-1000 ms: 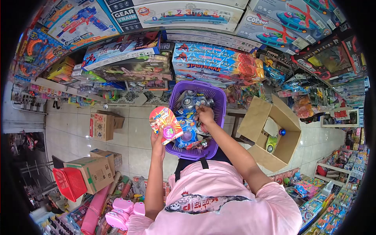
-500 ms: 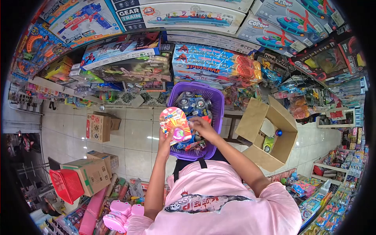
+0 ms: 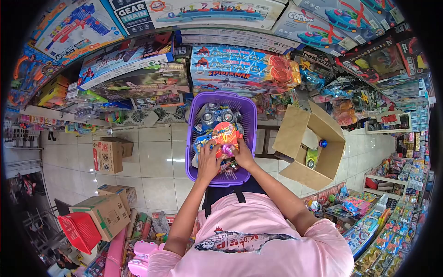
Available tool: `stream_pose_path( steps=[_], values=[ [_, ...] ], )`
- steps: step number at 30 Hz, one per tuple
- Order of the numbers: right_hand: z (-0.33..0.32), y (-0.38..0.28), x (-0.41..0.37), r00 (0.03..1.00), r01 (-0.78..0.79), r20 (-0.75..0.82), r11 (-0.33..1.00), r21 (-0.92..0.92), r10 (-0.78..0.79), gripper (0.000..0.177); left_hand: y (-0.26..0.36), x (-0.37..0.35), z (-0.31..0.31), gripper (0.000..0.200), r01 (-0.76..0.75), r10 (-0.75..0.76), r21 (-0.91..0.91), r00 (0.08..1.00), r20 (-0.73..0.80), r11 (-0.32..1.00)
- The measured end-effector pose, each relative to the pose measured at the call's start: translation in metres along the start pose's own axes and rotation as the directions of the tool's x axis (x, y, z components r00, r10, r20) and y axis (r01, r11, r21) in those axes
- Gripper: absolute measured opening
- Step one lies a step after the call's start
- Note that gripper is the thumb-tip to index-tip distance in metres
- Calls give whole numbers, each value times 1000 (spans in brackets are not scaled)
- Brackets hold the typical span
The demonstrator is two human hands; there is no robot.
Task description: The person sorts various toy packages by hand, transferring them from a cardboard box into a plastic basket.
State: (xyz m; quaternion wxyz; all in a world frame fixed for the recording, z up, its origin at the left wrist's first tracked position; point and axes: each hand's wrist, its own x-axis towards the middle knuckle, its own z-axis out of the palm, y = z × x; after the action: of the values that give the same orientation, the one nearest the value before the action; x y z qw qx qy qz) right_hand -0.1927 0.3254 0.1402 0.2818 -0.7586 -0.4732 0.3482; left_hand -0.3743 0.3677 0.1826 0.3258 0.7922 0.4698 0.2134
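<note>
Low over the purple basket (image 3: 253,134), I have a carded toy (image 3: 225,131) between both hands. Its card is red, orange and yellow with a rounded top, and a shiny pink-purple round piece sits near the lower part. My left hand (image 3: 209,162) grips the card's lower left side, fingers curled around the edge. On the opposite side, my right hand (image 3: 243,155) is closed at the card's lower right edge. Beneath and beyond the card, several packaged toys (image 3: 210,117) with silvery round parts fill the basket; some are hidden by my hands.
An open cardboard box (image 3: 288,134) with a few toys inside stands to the right. Closed cartons (image 3: 107,156) and a red basket (image 3: 79,231) are at the left. Stacked toy boxes (image 3: 244,67) line the shelf ahead. Small packaged goods (image 3: 364,226) lie at lower right.
The carded toy has gone down and right, closer to the basket's contents. My right hand, before at the card's side with fingers pinched, now grips its edge. The view has shifted slightly.
</note>
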Motion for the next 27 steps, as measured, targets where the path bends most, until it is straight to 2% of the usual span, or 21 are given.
stream_pose_path(
  steps=[3, 4, 7, 11, 13, 15, 16, 17, 19, 21, 22, 23, 24, 25, 26, 27],
  values=[
    [16, 5, 13, 999, -23, -33, 999, -48, 21, 47, -2, 4, 1, 53, 32, -36, 66, 998, 60, 997],
    [15, 2, 15, 998, -64, 15, 997, -52, 65, 49, -3, 6, 3, 53, 56, -62, 96, 997, 56, 994],
    [18, -4, 17, 995, -104, 1, 994, -37, 104, 47, -5, 7, 7, 52, 70, -74, 126, 997, 30, 990],
    [19, 6, 14, 998, -49, -41, 994, -95, 46, 50, -2, 0, 9, 49, 52, -51, 141, 999, -9, 989],
    [-1, -10, 6, 997, -76, -9, 994, -83, 76, 50, -7, -2, 9, 45, -66, 69, 45, 995, -69, 997],
    [-31, -27, -11, 994, 29, 112, 978, -207, -6, 49, 7, -8, 4, 38, -60, 62, 17, 994, -96, 998],
    [-33, -20, -16, 997, 81, 6, 982, -170, -81, 47, 20, -13, 0, 35, 4, 5, 82, 994, -105, 997],
    [-40, -10, -18, 996, 82, -12, 984, -159, -86, 47, 33, -19, -3, 32, 67, -50, 147, 992, -118, 987],
    [-70, -12, -33, 995, 102, -6, 980, 171, -102, 34, 53, -28, 4, 26, 32, -4, 193, 990, -144, 981],
    [-99, 0, -54, 993, 101, -81, 970, 222, -85, 29, 79, -37, 20, 23, -61, 42, -231, 995, -88, 971],
    [-106, 23, -62, 992, 119, -74, 967, 226, -105, 26, 99, -42, 27, 20, -38, 36, -295, 999, -11, 955],
    [-113, 47, -71, 990, 137, -68, 964, 230, -125, 24, 110, -48, 42, 20, -57, 60, -287, 998, 2, 956],
    [-117, 78, -81, 989, 137, -92, 961, 241, -118, 24, 116, -55, 61, 18, -10, 45, -340, 995, 94, 940],
    [-119, 115, -91, 998, 59, -50, 974, 218, -49, 24, 118, -63, 83, 17, 44, 31, -387, 982, 186, 921],
    [-119, 156, -103, 1000, -20, -5, 981, 192, 22, 23, 111, -71, 113, 16, 89, 4, -464, 981, 196, 881],
    [-116, 205, -112, 998, -48, 61, 969, 241, 35, 23, 113, -75, 126, 16, 81, 17, -456, 978, 206, 886]
  ],
)
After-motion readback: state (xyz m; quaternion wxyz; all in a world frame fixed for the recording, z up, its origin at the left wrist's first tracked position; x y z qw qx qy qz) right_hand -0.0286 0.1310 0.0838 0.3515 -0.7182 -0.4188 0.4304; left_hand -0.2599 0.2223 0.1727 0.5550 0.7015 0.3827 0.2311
